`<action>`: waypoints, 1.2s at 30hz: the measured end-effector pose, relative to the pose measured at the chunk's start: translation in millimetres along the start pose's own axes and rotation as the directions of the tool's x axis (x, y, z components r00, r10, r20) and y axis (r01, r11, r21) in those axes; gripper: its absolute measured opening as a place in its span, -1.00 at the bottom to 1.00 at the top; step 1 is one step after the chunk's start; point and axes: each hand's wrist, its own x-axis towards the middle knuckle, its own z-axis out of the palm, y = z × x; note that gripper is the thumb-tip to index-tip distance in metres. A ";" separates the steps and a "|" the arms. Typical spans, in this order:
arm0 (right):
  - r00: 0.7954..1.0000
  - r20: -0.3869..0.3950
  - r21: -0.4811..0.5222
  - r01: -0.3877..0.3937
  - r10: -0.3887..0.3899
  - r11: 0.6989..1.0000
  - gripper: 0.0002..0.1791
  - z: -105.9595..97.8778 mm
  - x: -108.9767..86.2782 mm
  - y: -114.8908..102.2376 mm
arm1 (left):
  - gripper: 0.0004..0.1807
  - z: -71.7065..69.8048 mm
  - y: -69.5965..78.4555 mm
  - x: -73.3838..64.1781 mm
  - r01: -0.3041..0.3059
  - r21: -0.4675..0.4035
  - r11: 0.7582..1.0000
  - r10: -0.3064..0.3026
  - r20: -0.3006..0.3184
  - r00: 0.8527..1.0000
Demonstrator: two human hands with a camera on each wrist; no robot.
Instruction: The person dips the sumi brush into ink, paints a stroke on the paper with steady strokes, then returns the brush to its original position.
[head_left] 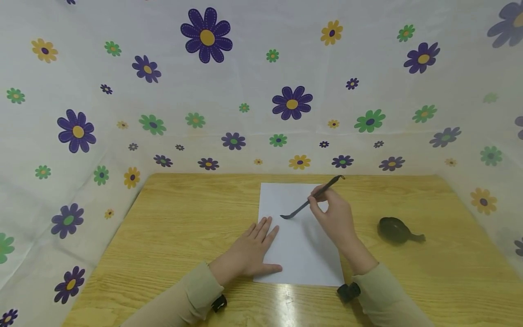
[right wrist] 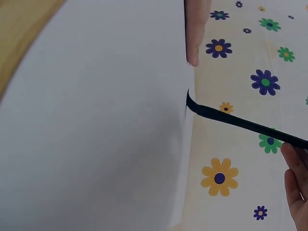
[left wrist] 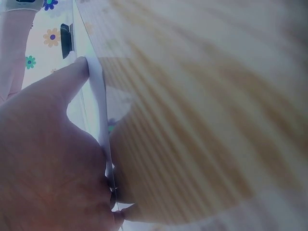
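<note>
A sheet of white paper [head_left: 302, 259] lies on the wooden table. My left hand [head_left: 251, 250] rests flat on its left side with fingers spread; the thumb [left wrist: 72, 79] presses near the paper's edge in the left wrist view. My right hand [head_left: 337, 215] pinches a dark ink brush [head_left: 301, 208] between thumb and fingers. The brush slants down to the left, with a hanging loop at its upper end. Its bent dark tip [right wrist: 189, 100] is right at the paper surface in the right wrist view. No marks show on the sheet.
A small black dish with a short handle [head_left: 394, 230] sits on the table [head_left: 184, 218] right of the paper. Flower-printed white cloth [head_left: 249, 81] encloses the table at the back and both sides. A dark device [head_left: 348, 292] is strapped at the right wrist.
</note>
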 end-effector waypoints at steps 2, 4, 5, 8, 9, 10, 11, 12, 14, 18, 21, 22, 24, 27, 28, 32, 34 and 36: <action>1.000 0.007 -0.011 0.011 -0.011 1.000 -0.87 0.1 0.2 -0.4 | 0.15 -0.2 0.0 0.0 -0.003 -0.005 1.000 0.003 -0.002 1.000; 1.000 0.014 -0.017 0.015 -0.015 1.000 -0.87 0.0 0.4 -0.9 | 0.15 -0.7 0.1 -0.2 -0.005 -0.010 1.000 0.005 -0.002 1.000; 1.000 0.017 -0.018 0.016 -0.016 1.000 -0.87 0.0 0.4 -1.2 | 0.15 -1.0 0.1 -0.4 -0.006 -0.010 1.000 0.006 -0.005 1.000; 1.000 0.018 -0.026 0.024 -0.024 0.999 -0.87 -0.6 0.6 -2.2 | 0.15 -0.9 0.2 -0.4 -0.007 -0.009 1.000 0.007 -0.005 1.000; 1.000 0.017 -0.029 0.027 -0.026 0.999 -0.86 -1.1 0.6 -2.8 | 0.15 -0.8 0.2 -0.3 -0.007 -0.008 1.000 0.007 -0.007 1.000; 0.999 0.017 -0.032 0.029 -0.029 0.999 -0.86 -1.3 0.5 -3.3 | 0.16 -0.6 0.2 -0.1 -0.007 -0.008 1.000 0.007 -0.007 1.000; 0.999 0.015 -0.035 0.032 -0.032 0.999 -0.86 -1.5 0.5 -3.7 | 0.16 -0.2 0.1 0.1 -0.007 -0.007 1.000 0.007 -0.007 1.000; 0.999 0.014 -0.039 0.035 -0.034 0.999 -0.86 -1.5 0.4 -3.9 | 0.16 0.1 0.1 0.3 -0.006 -0.007 1.000 0.006 -0.006 1.000; 0.999 0.013 -0.045 0.038 -0.037 0.998 -0.86 -1.7 0.3 -4.4 | 0.16 0.6 0.1 0.5 -0.006 -0.005 1.000 0.006 -0.007 1.000; 0.999 0.012 -0.047 0.043 -0.042 0.998 -0.85 -1.6 0.0 -4.5 | 0.15 0.5 0.2 0.5 -0.006 -0.003 1.000 0.006 -0.008 1.000; 0.999 0.010 -0.043 0.049 -0.048 0.998 -0.85 -1.7 0.1 -4.3 | 0.15 0.5 0.1 0.6 -0.007 -0.004 1.000 0.007 -0.006 1.000; 0.999 0.008 -0.040 0.050 -0.050 0.998 -0.85 -1.7 0.1 -4.2 | 0.15 0.4 0.1 0.5 -0.007 -0.005 1.000 0.007 -0.005 1.000; 0.999 0.006 -0.037 0.053 -0.053 0.998 -0.85 -1.7 0.3 -3.9 | 0.15 -0.2 0.2 0.2 -0.007 -0.004 1.000 0.007 -0.005 1.000; 0.999 0.003 -0.034 0.054 -0.054 0.998 -0.85 -1.3 0.5 -3.3 | 0.15 -1.3 0.5 -0.3 -0.006 -0.004 1.000 0.006 -0.004 1.000; 0.999 0.002 -0.032 0.054 -0.054 0.998 -0.85 -1.4 0.5 -3.2 | 0.15 -1.6 0.6 -0.5 -0.006 -0.003 1.000 0.006 -0.004 1.000; 0.998 -0.006 -0.032 0.058 -0.058 0.998 -0.85 -2.2 0.8 -2.5 | 0.15 -1.7 0.8 -0.7 -0.006 -0.002 1.000 0.006 -0.005 1.000; 0.998 -0.011 -0.034 0.065 -0.065 0.997 -0.85 -2.8 1.2 -2.0 | 0.15 -1.2 0.5 -0.6 -0.007 -0.002 1.000 0.007 -0.006 1.000; 0.997 -0.017 -0.039 0.072 -0.072 0.997 -0.85 -3.0 1.6 -1.0 | 0.15 -0.7 0.1 -0.3 -0.008 0.000 1.000 0.008 -0.008 1.000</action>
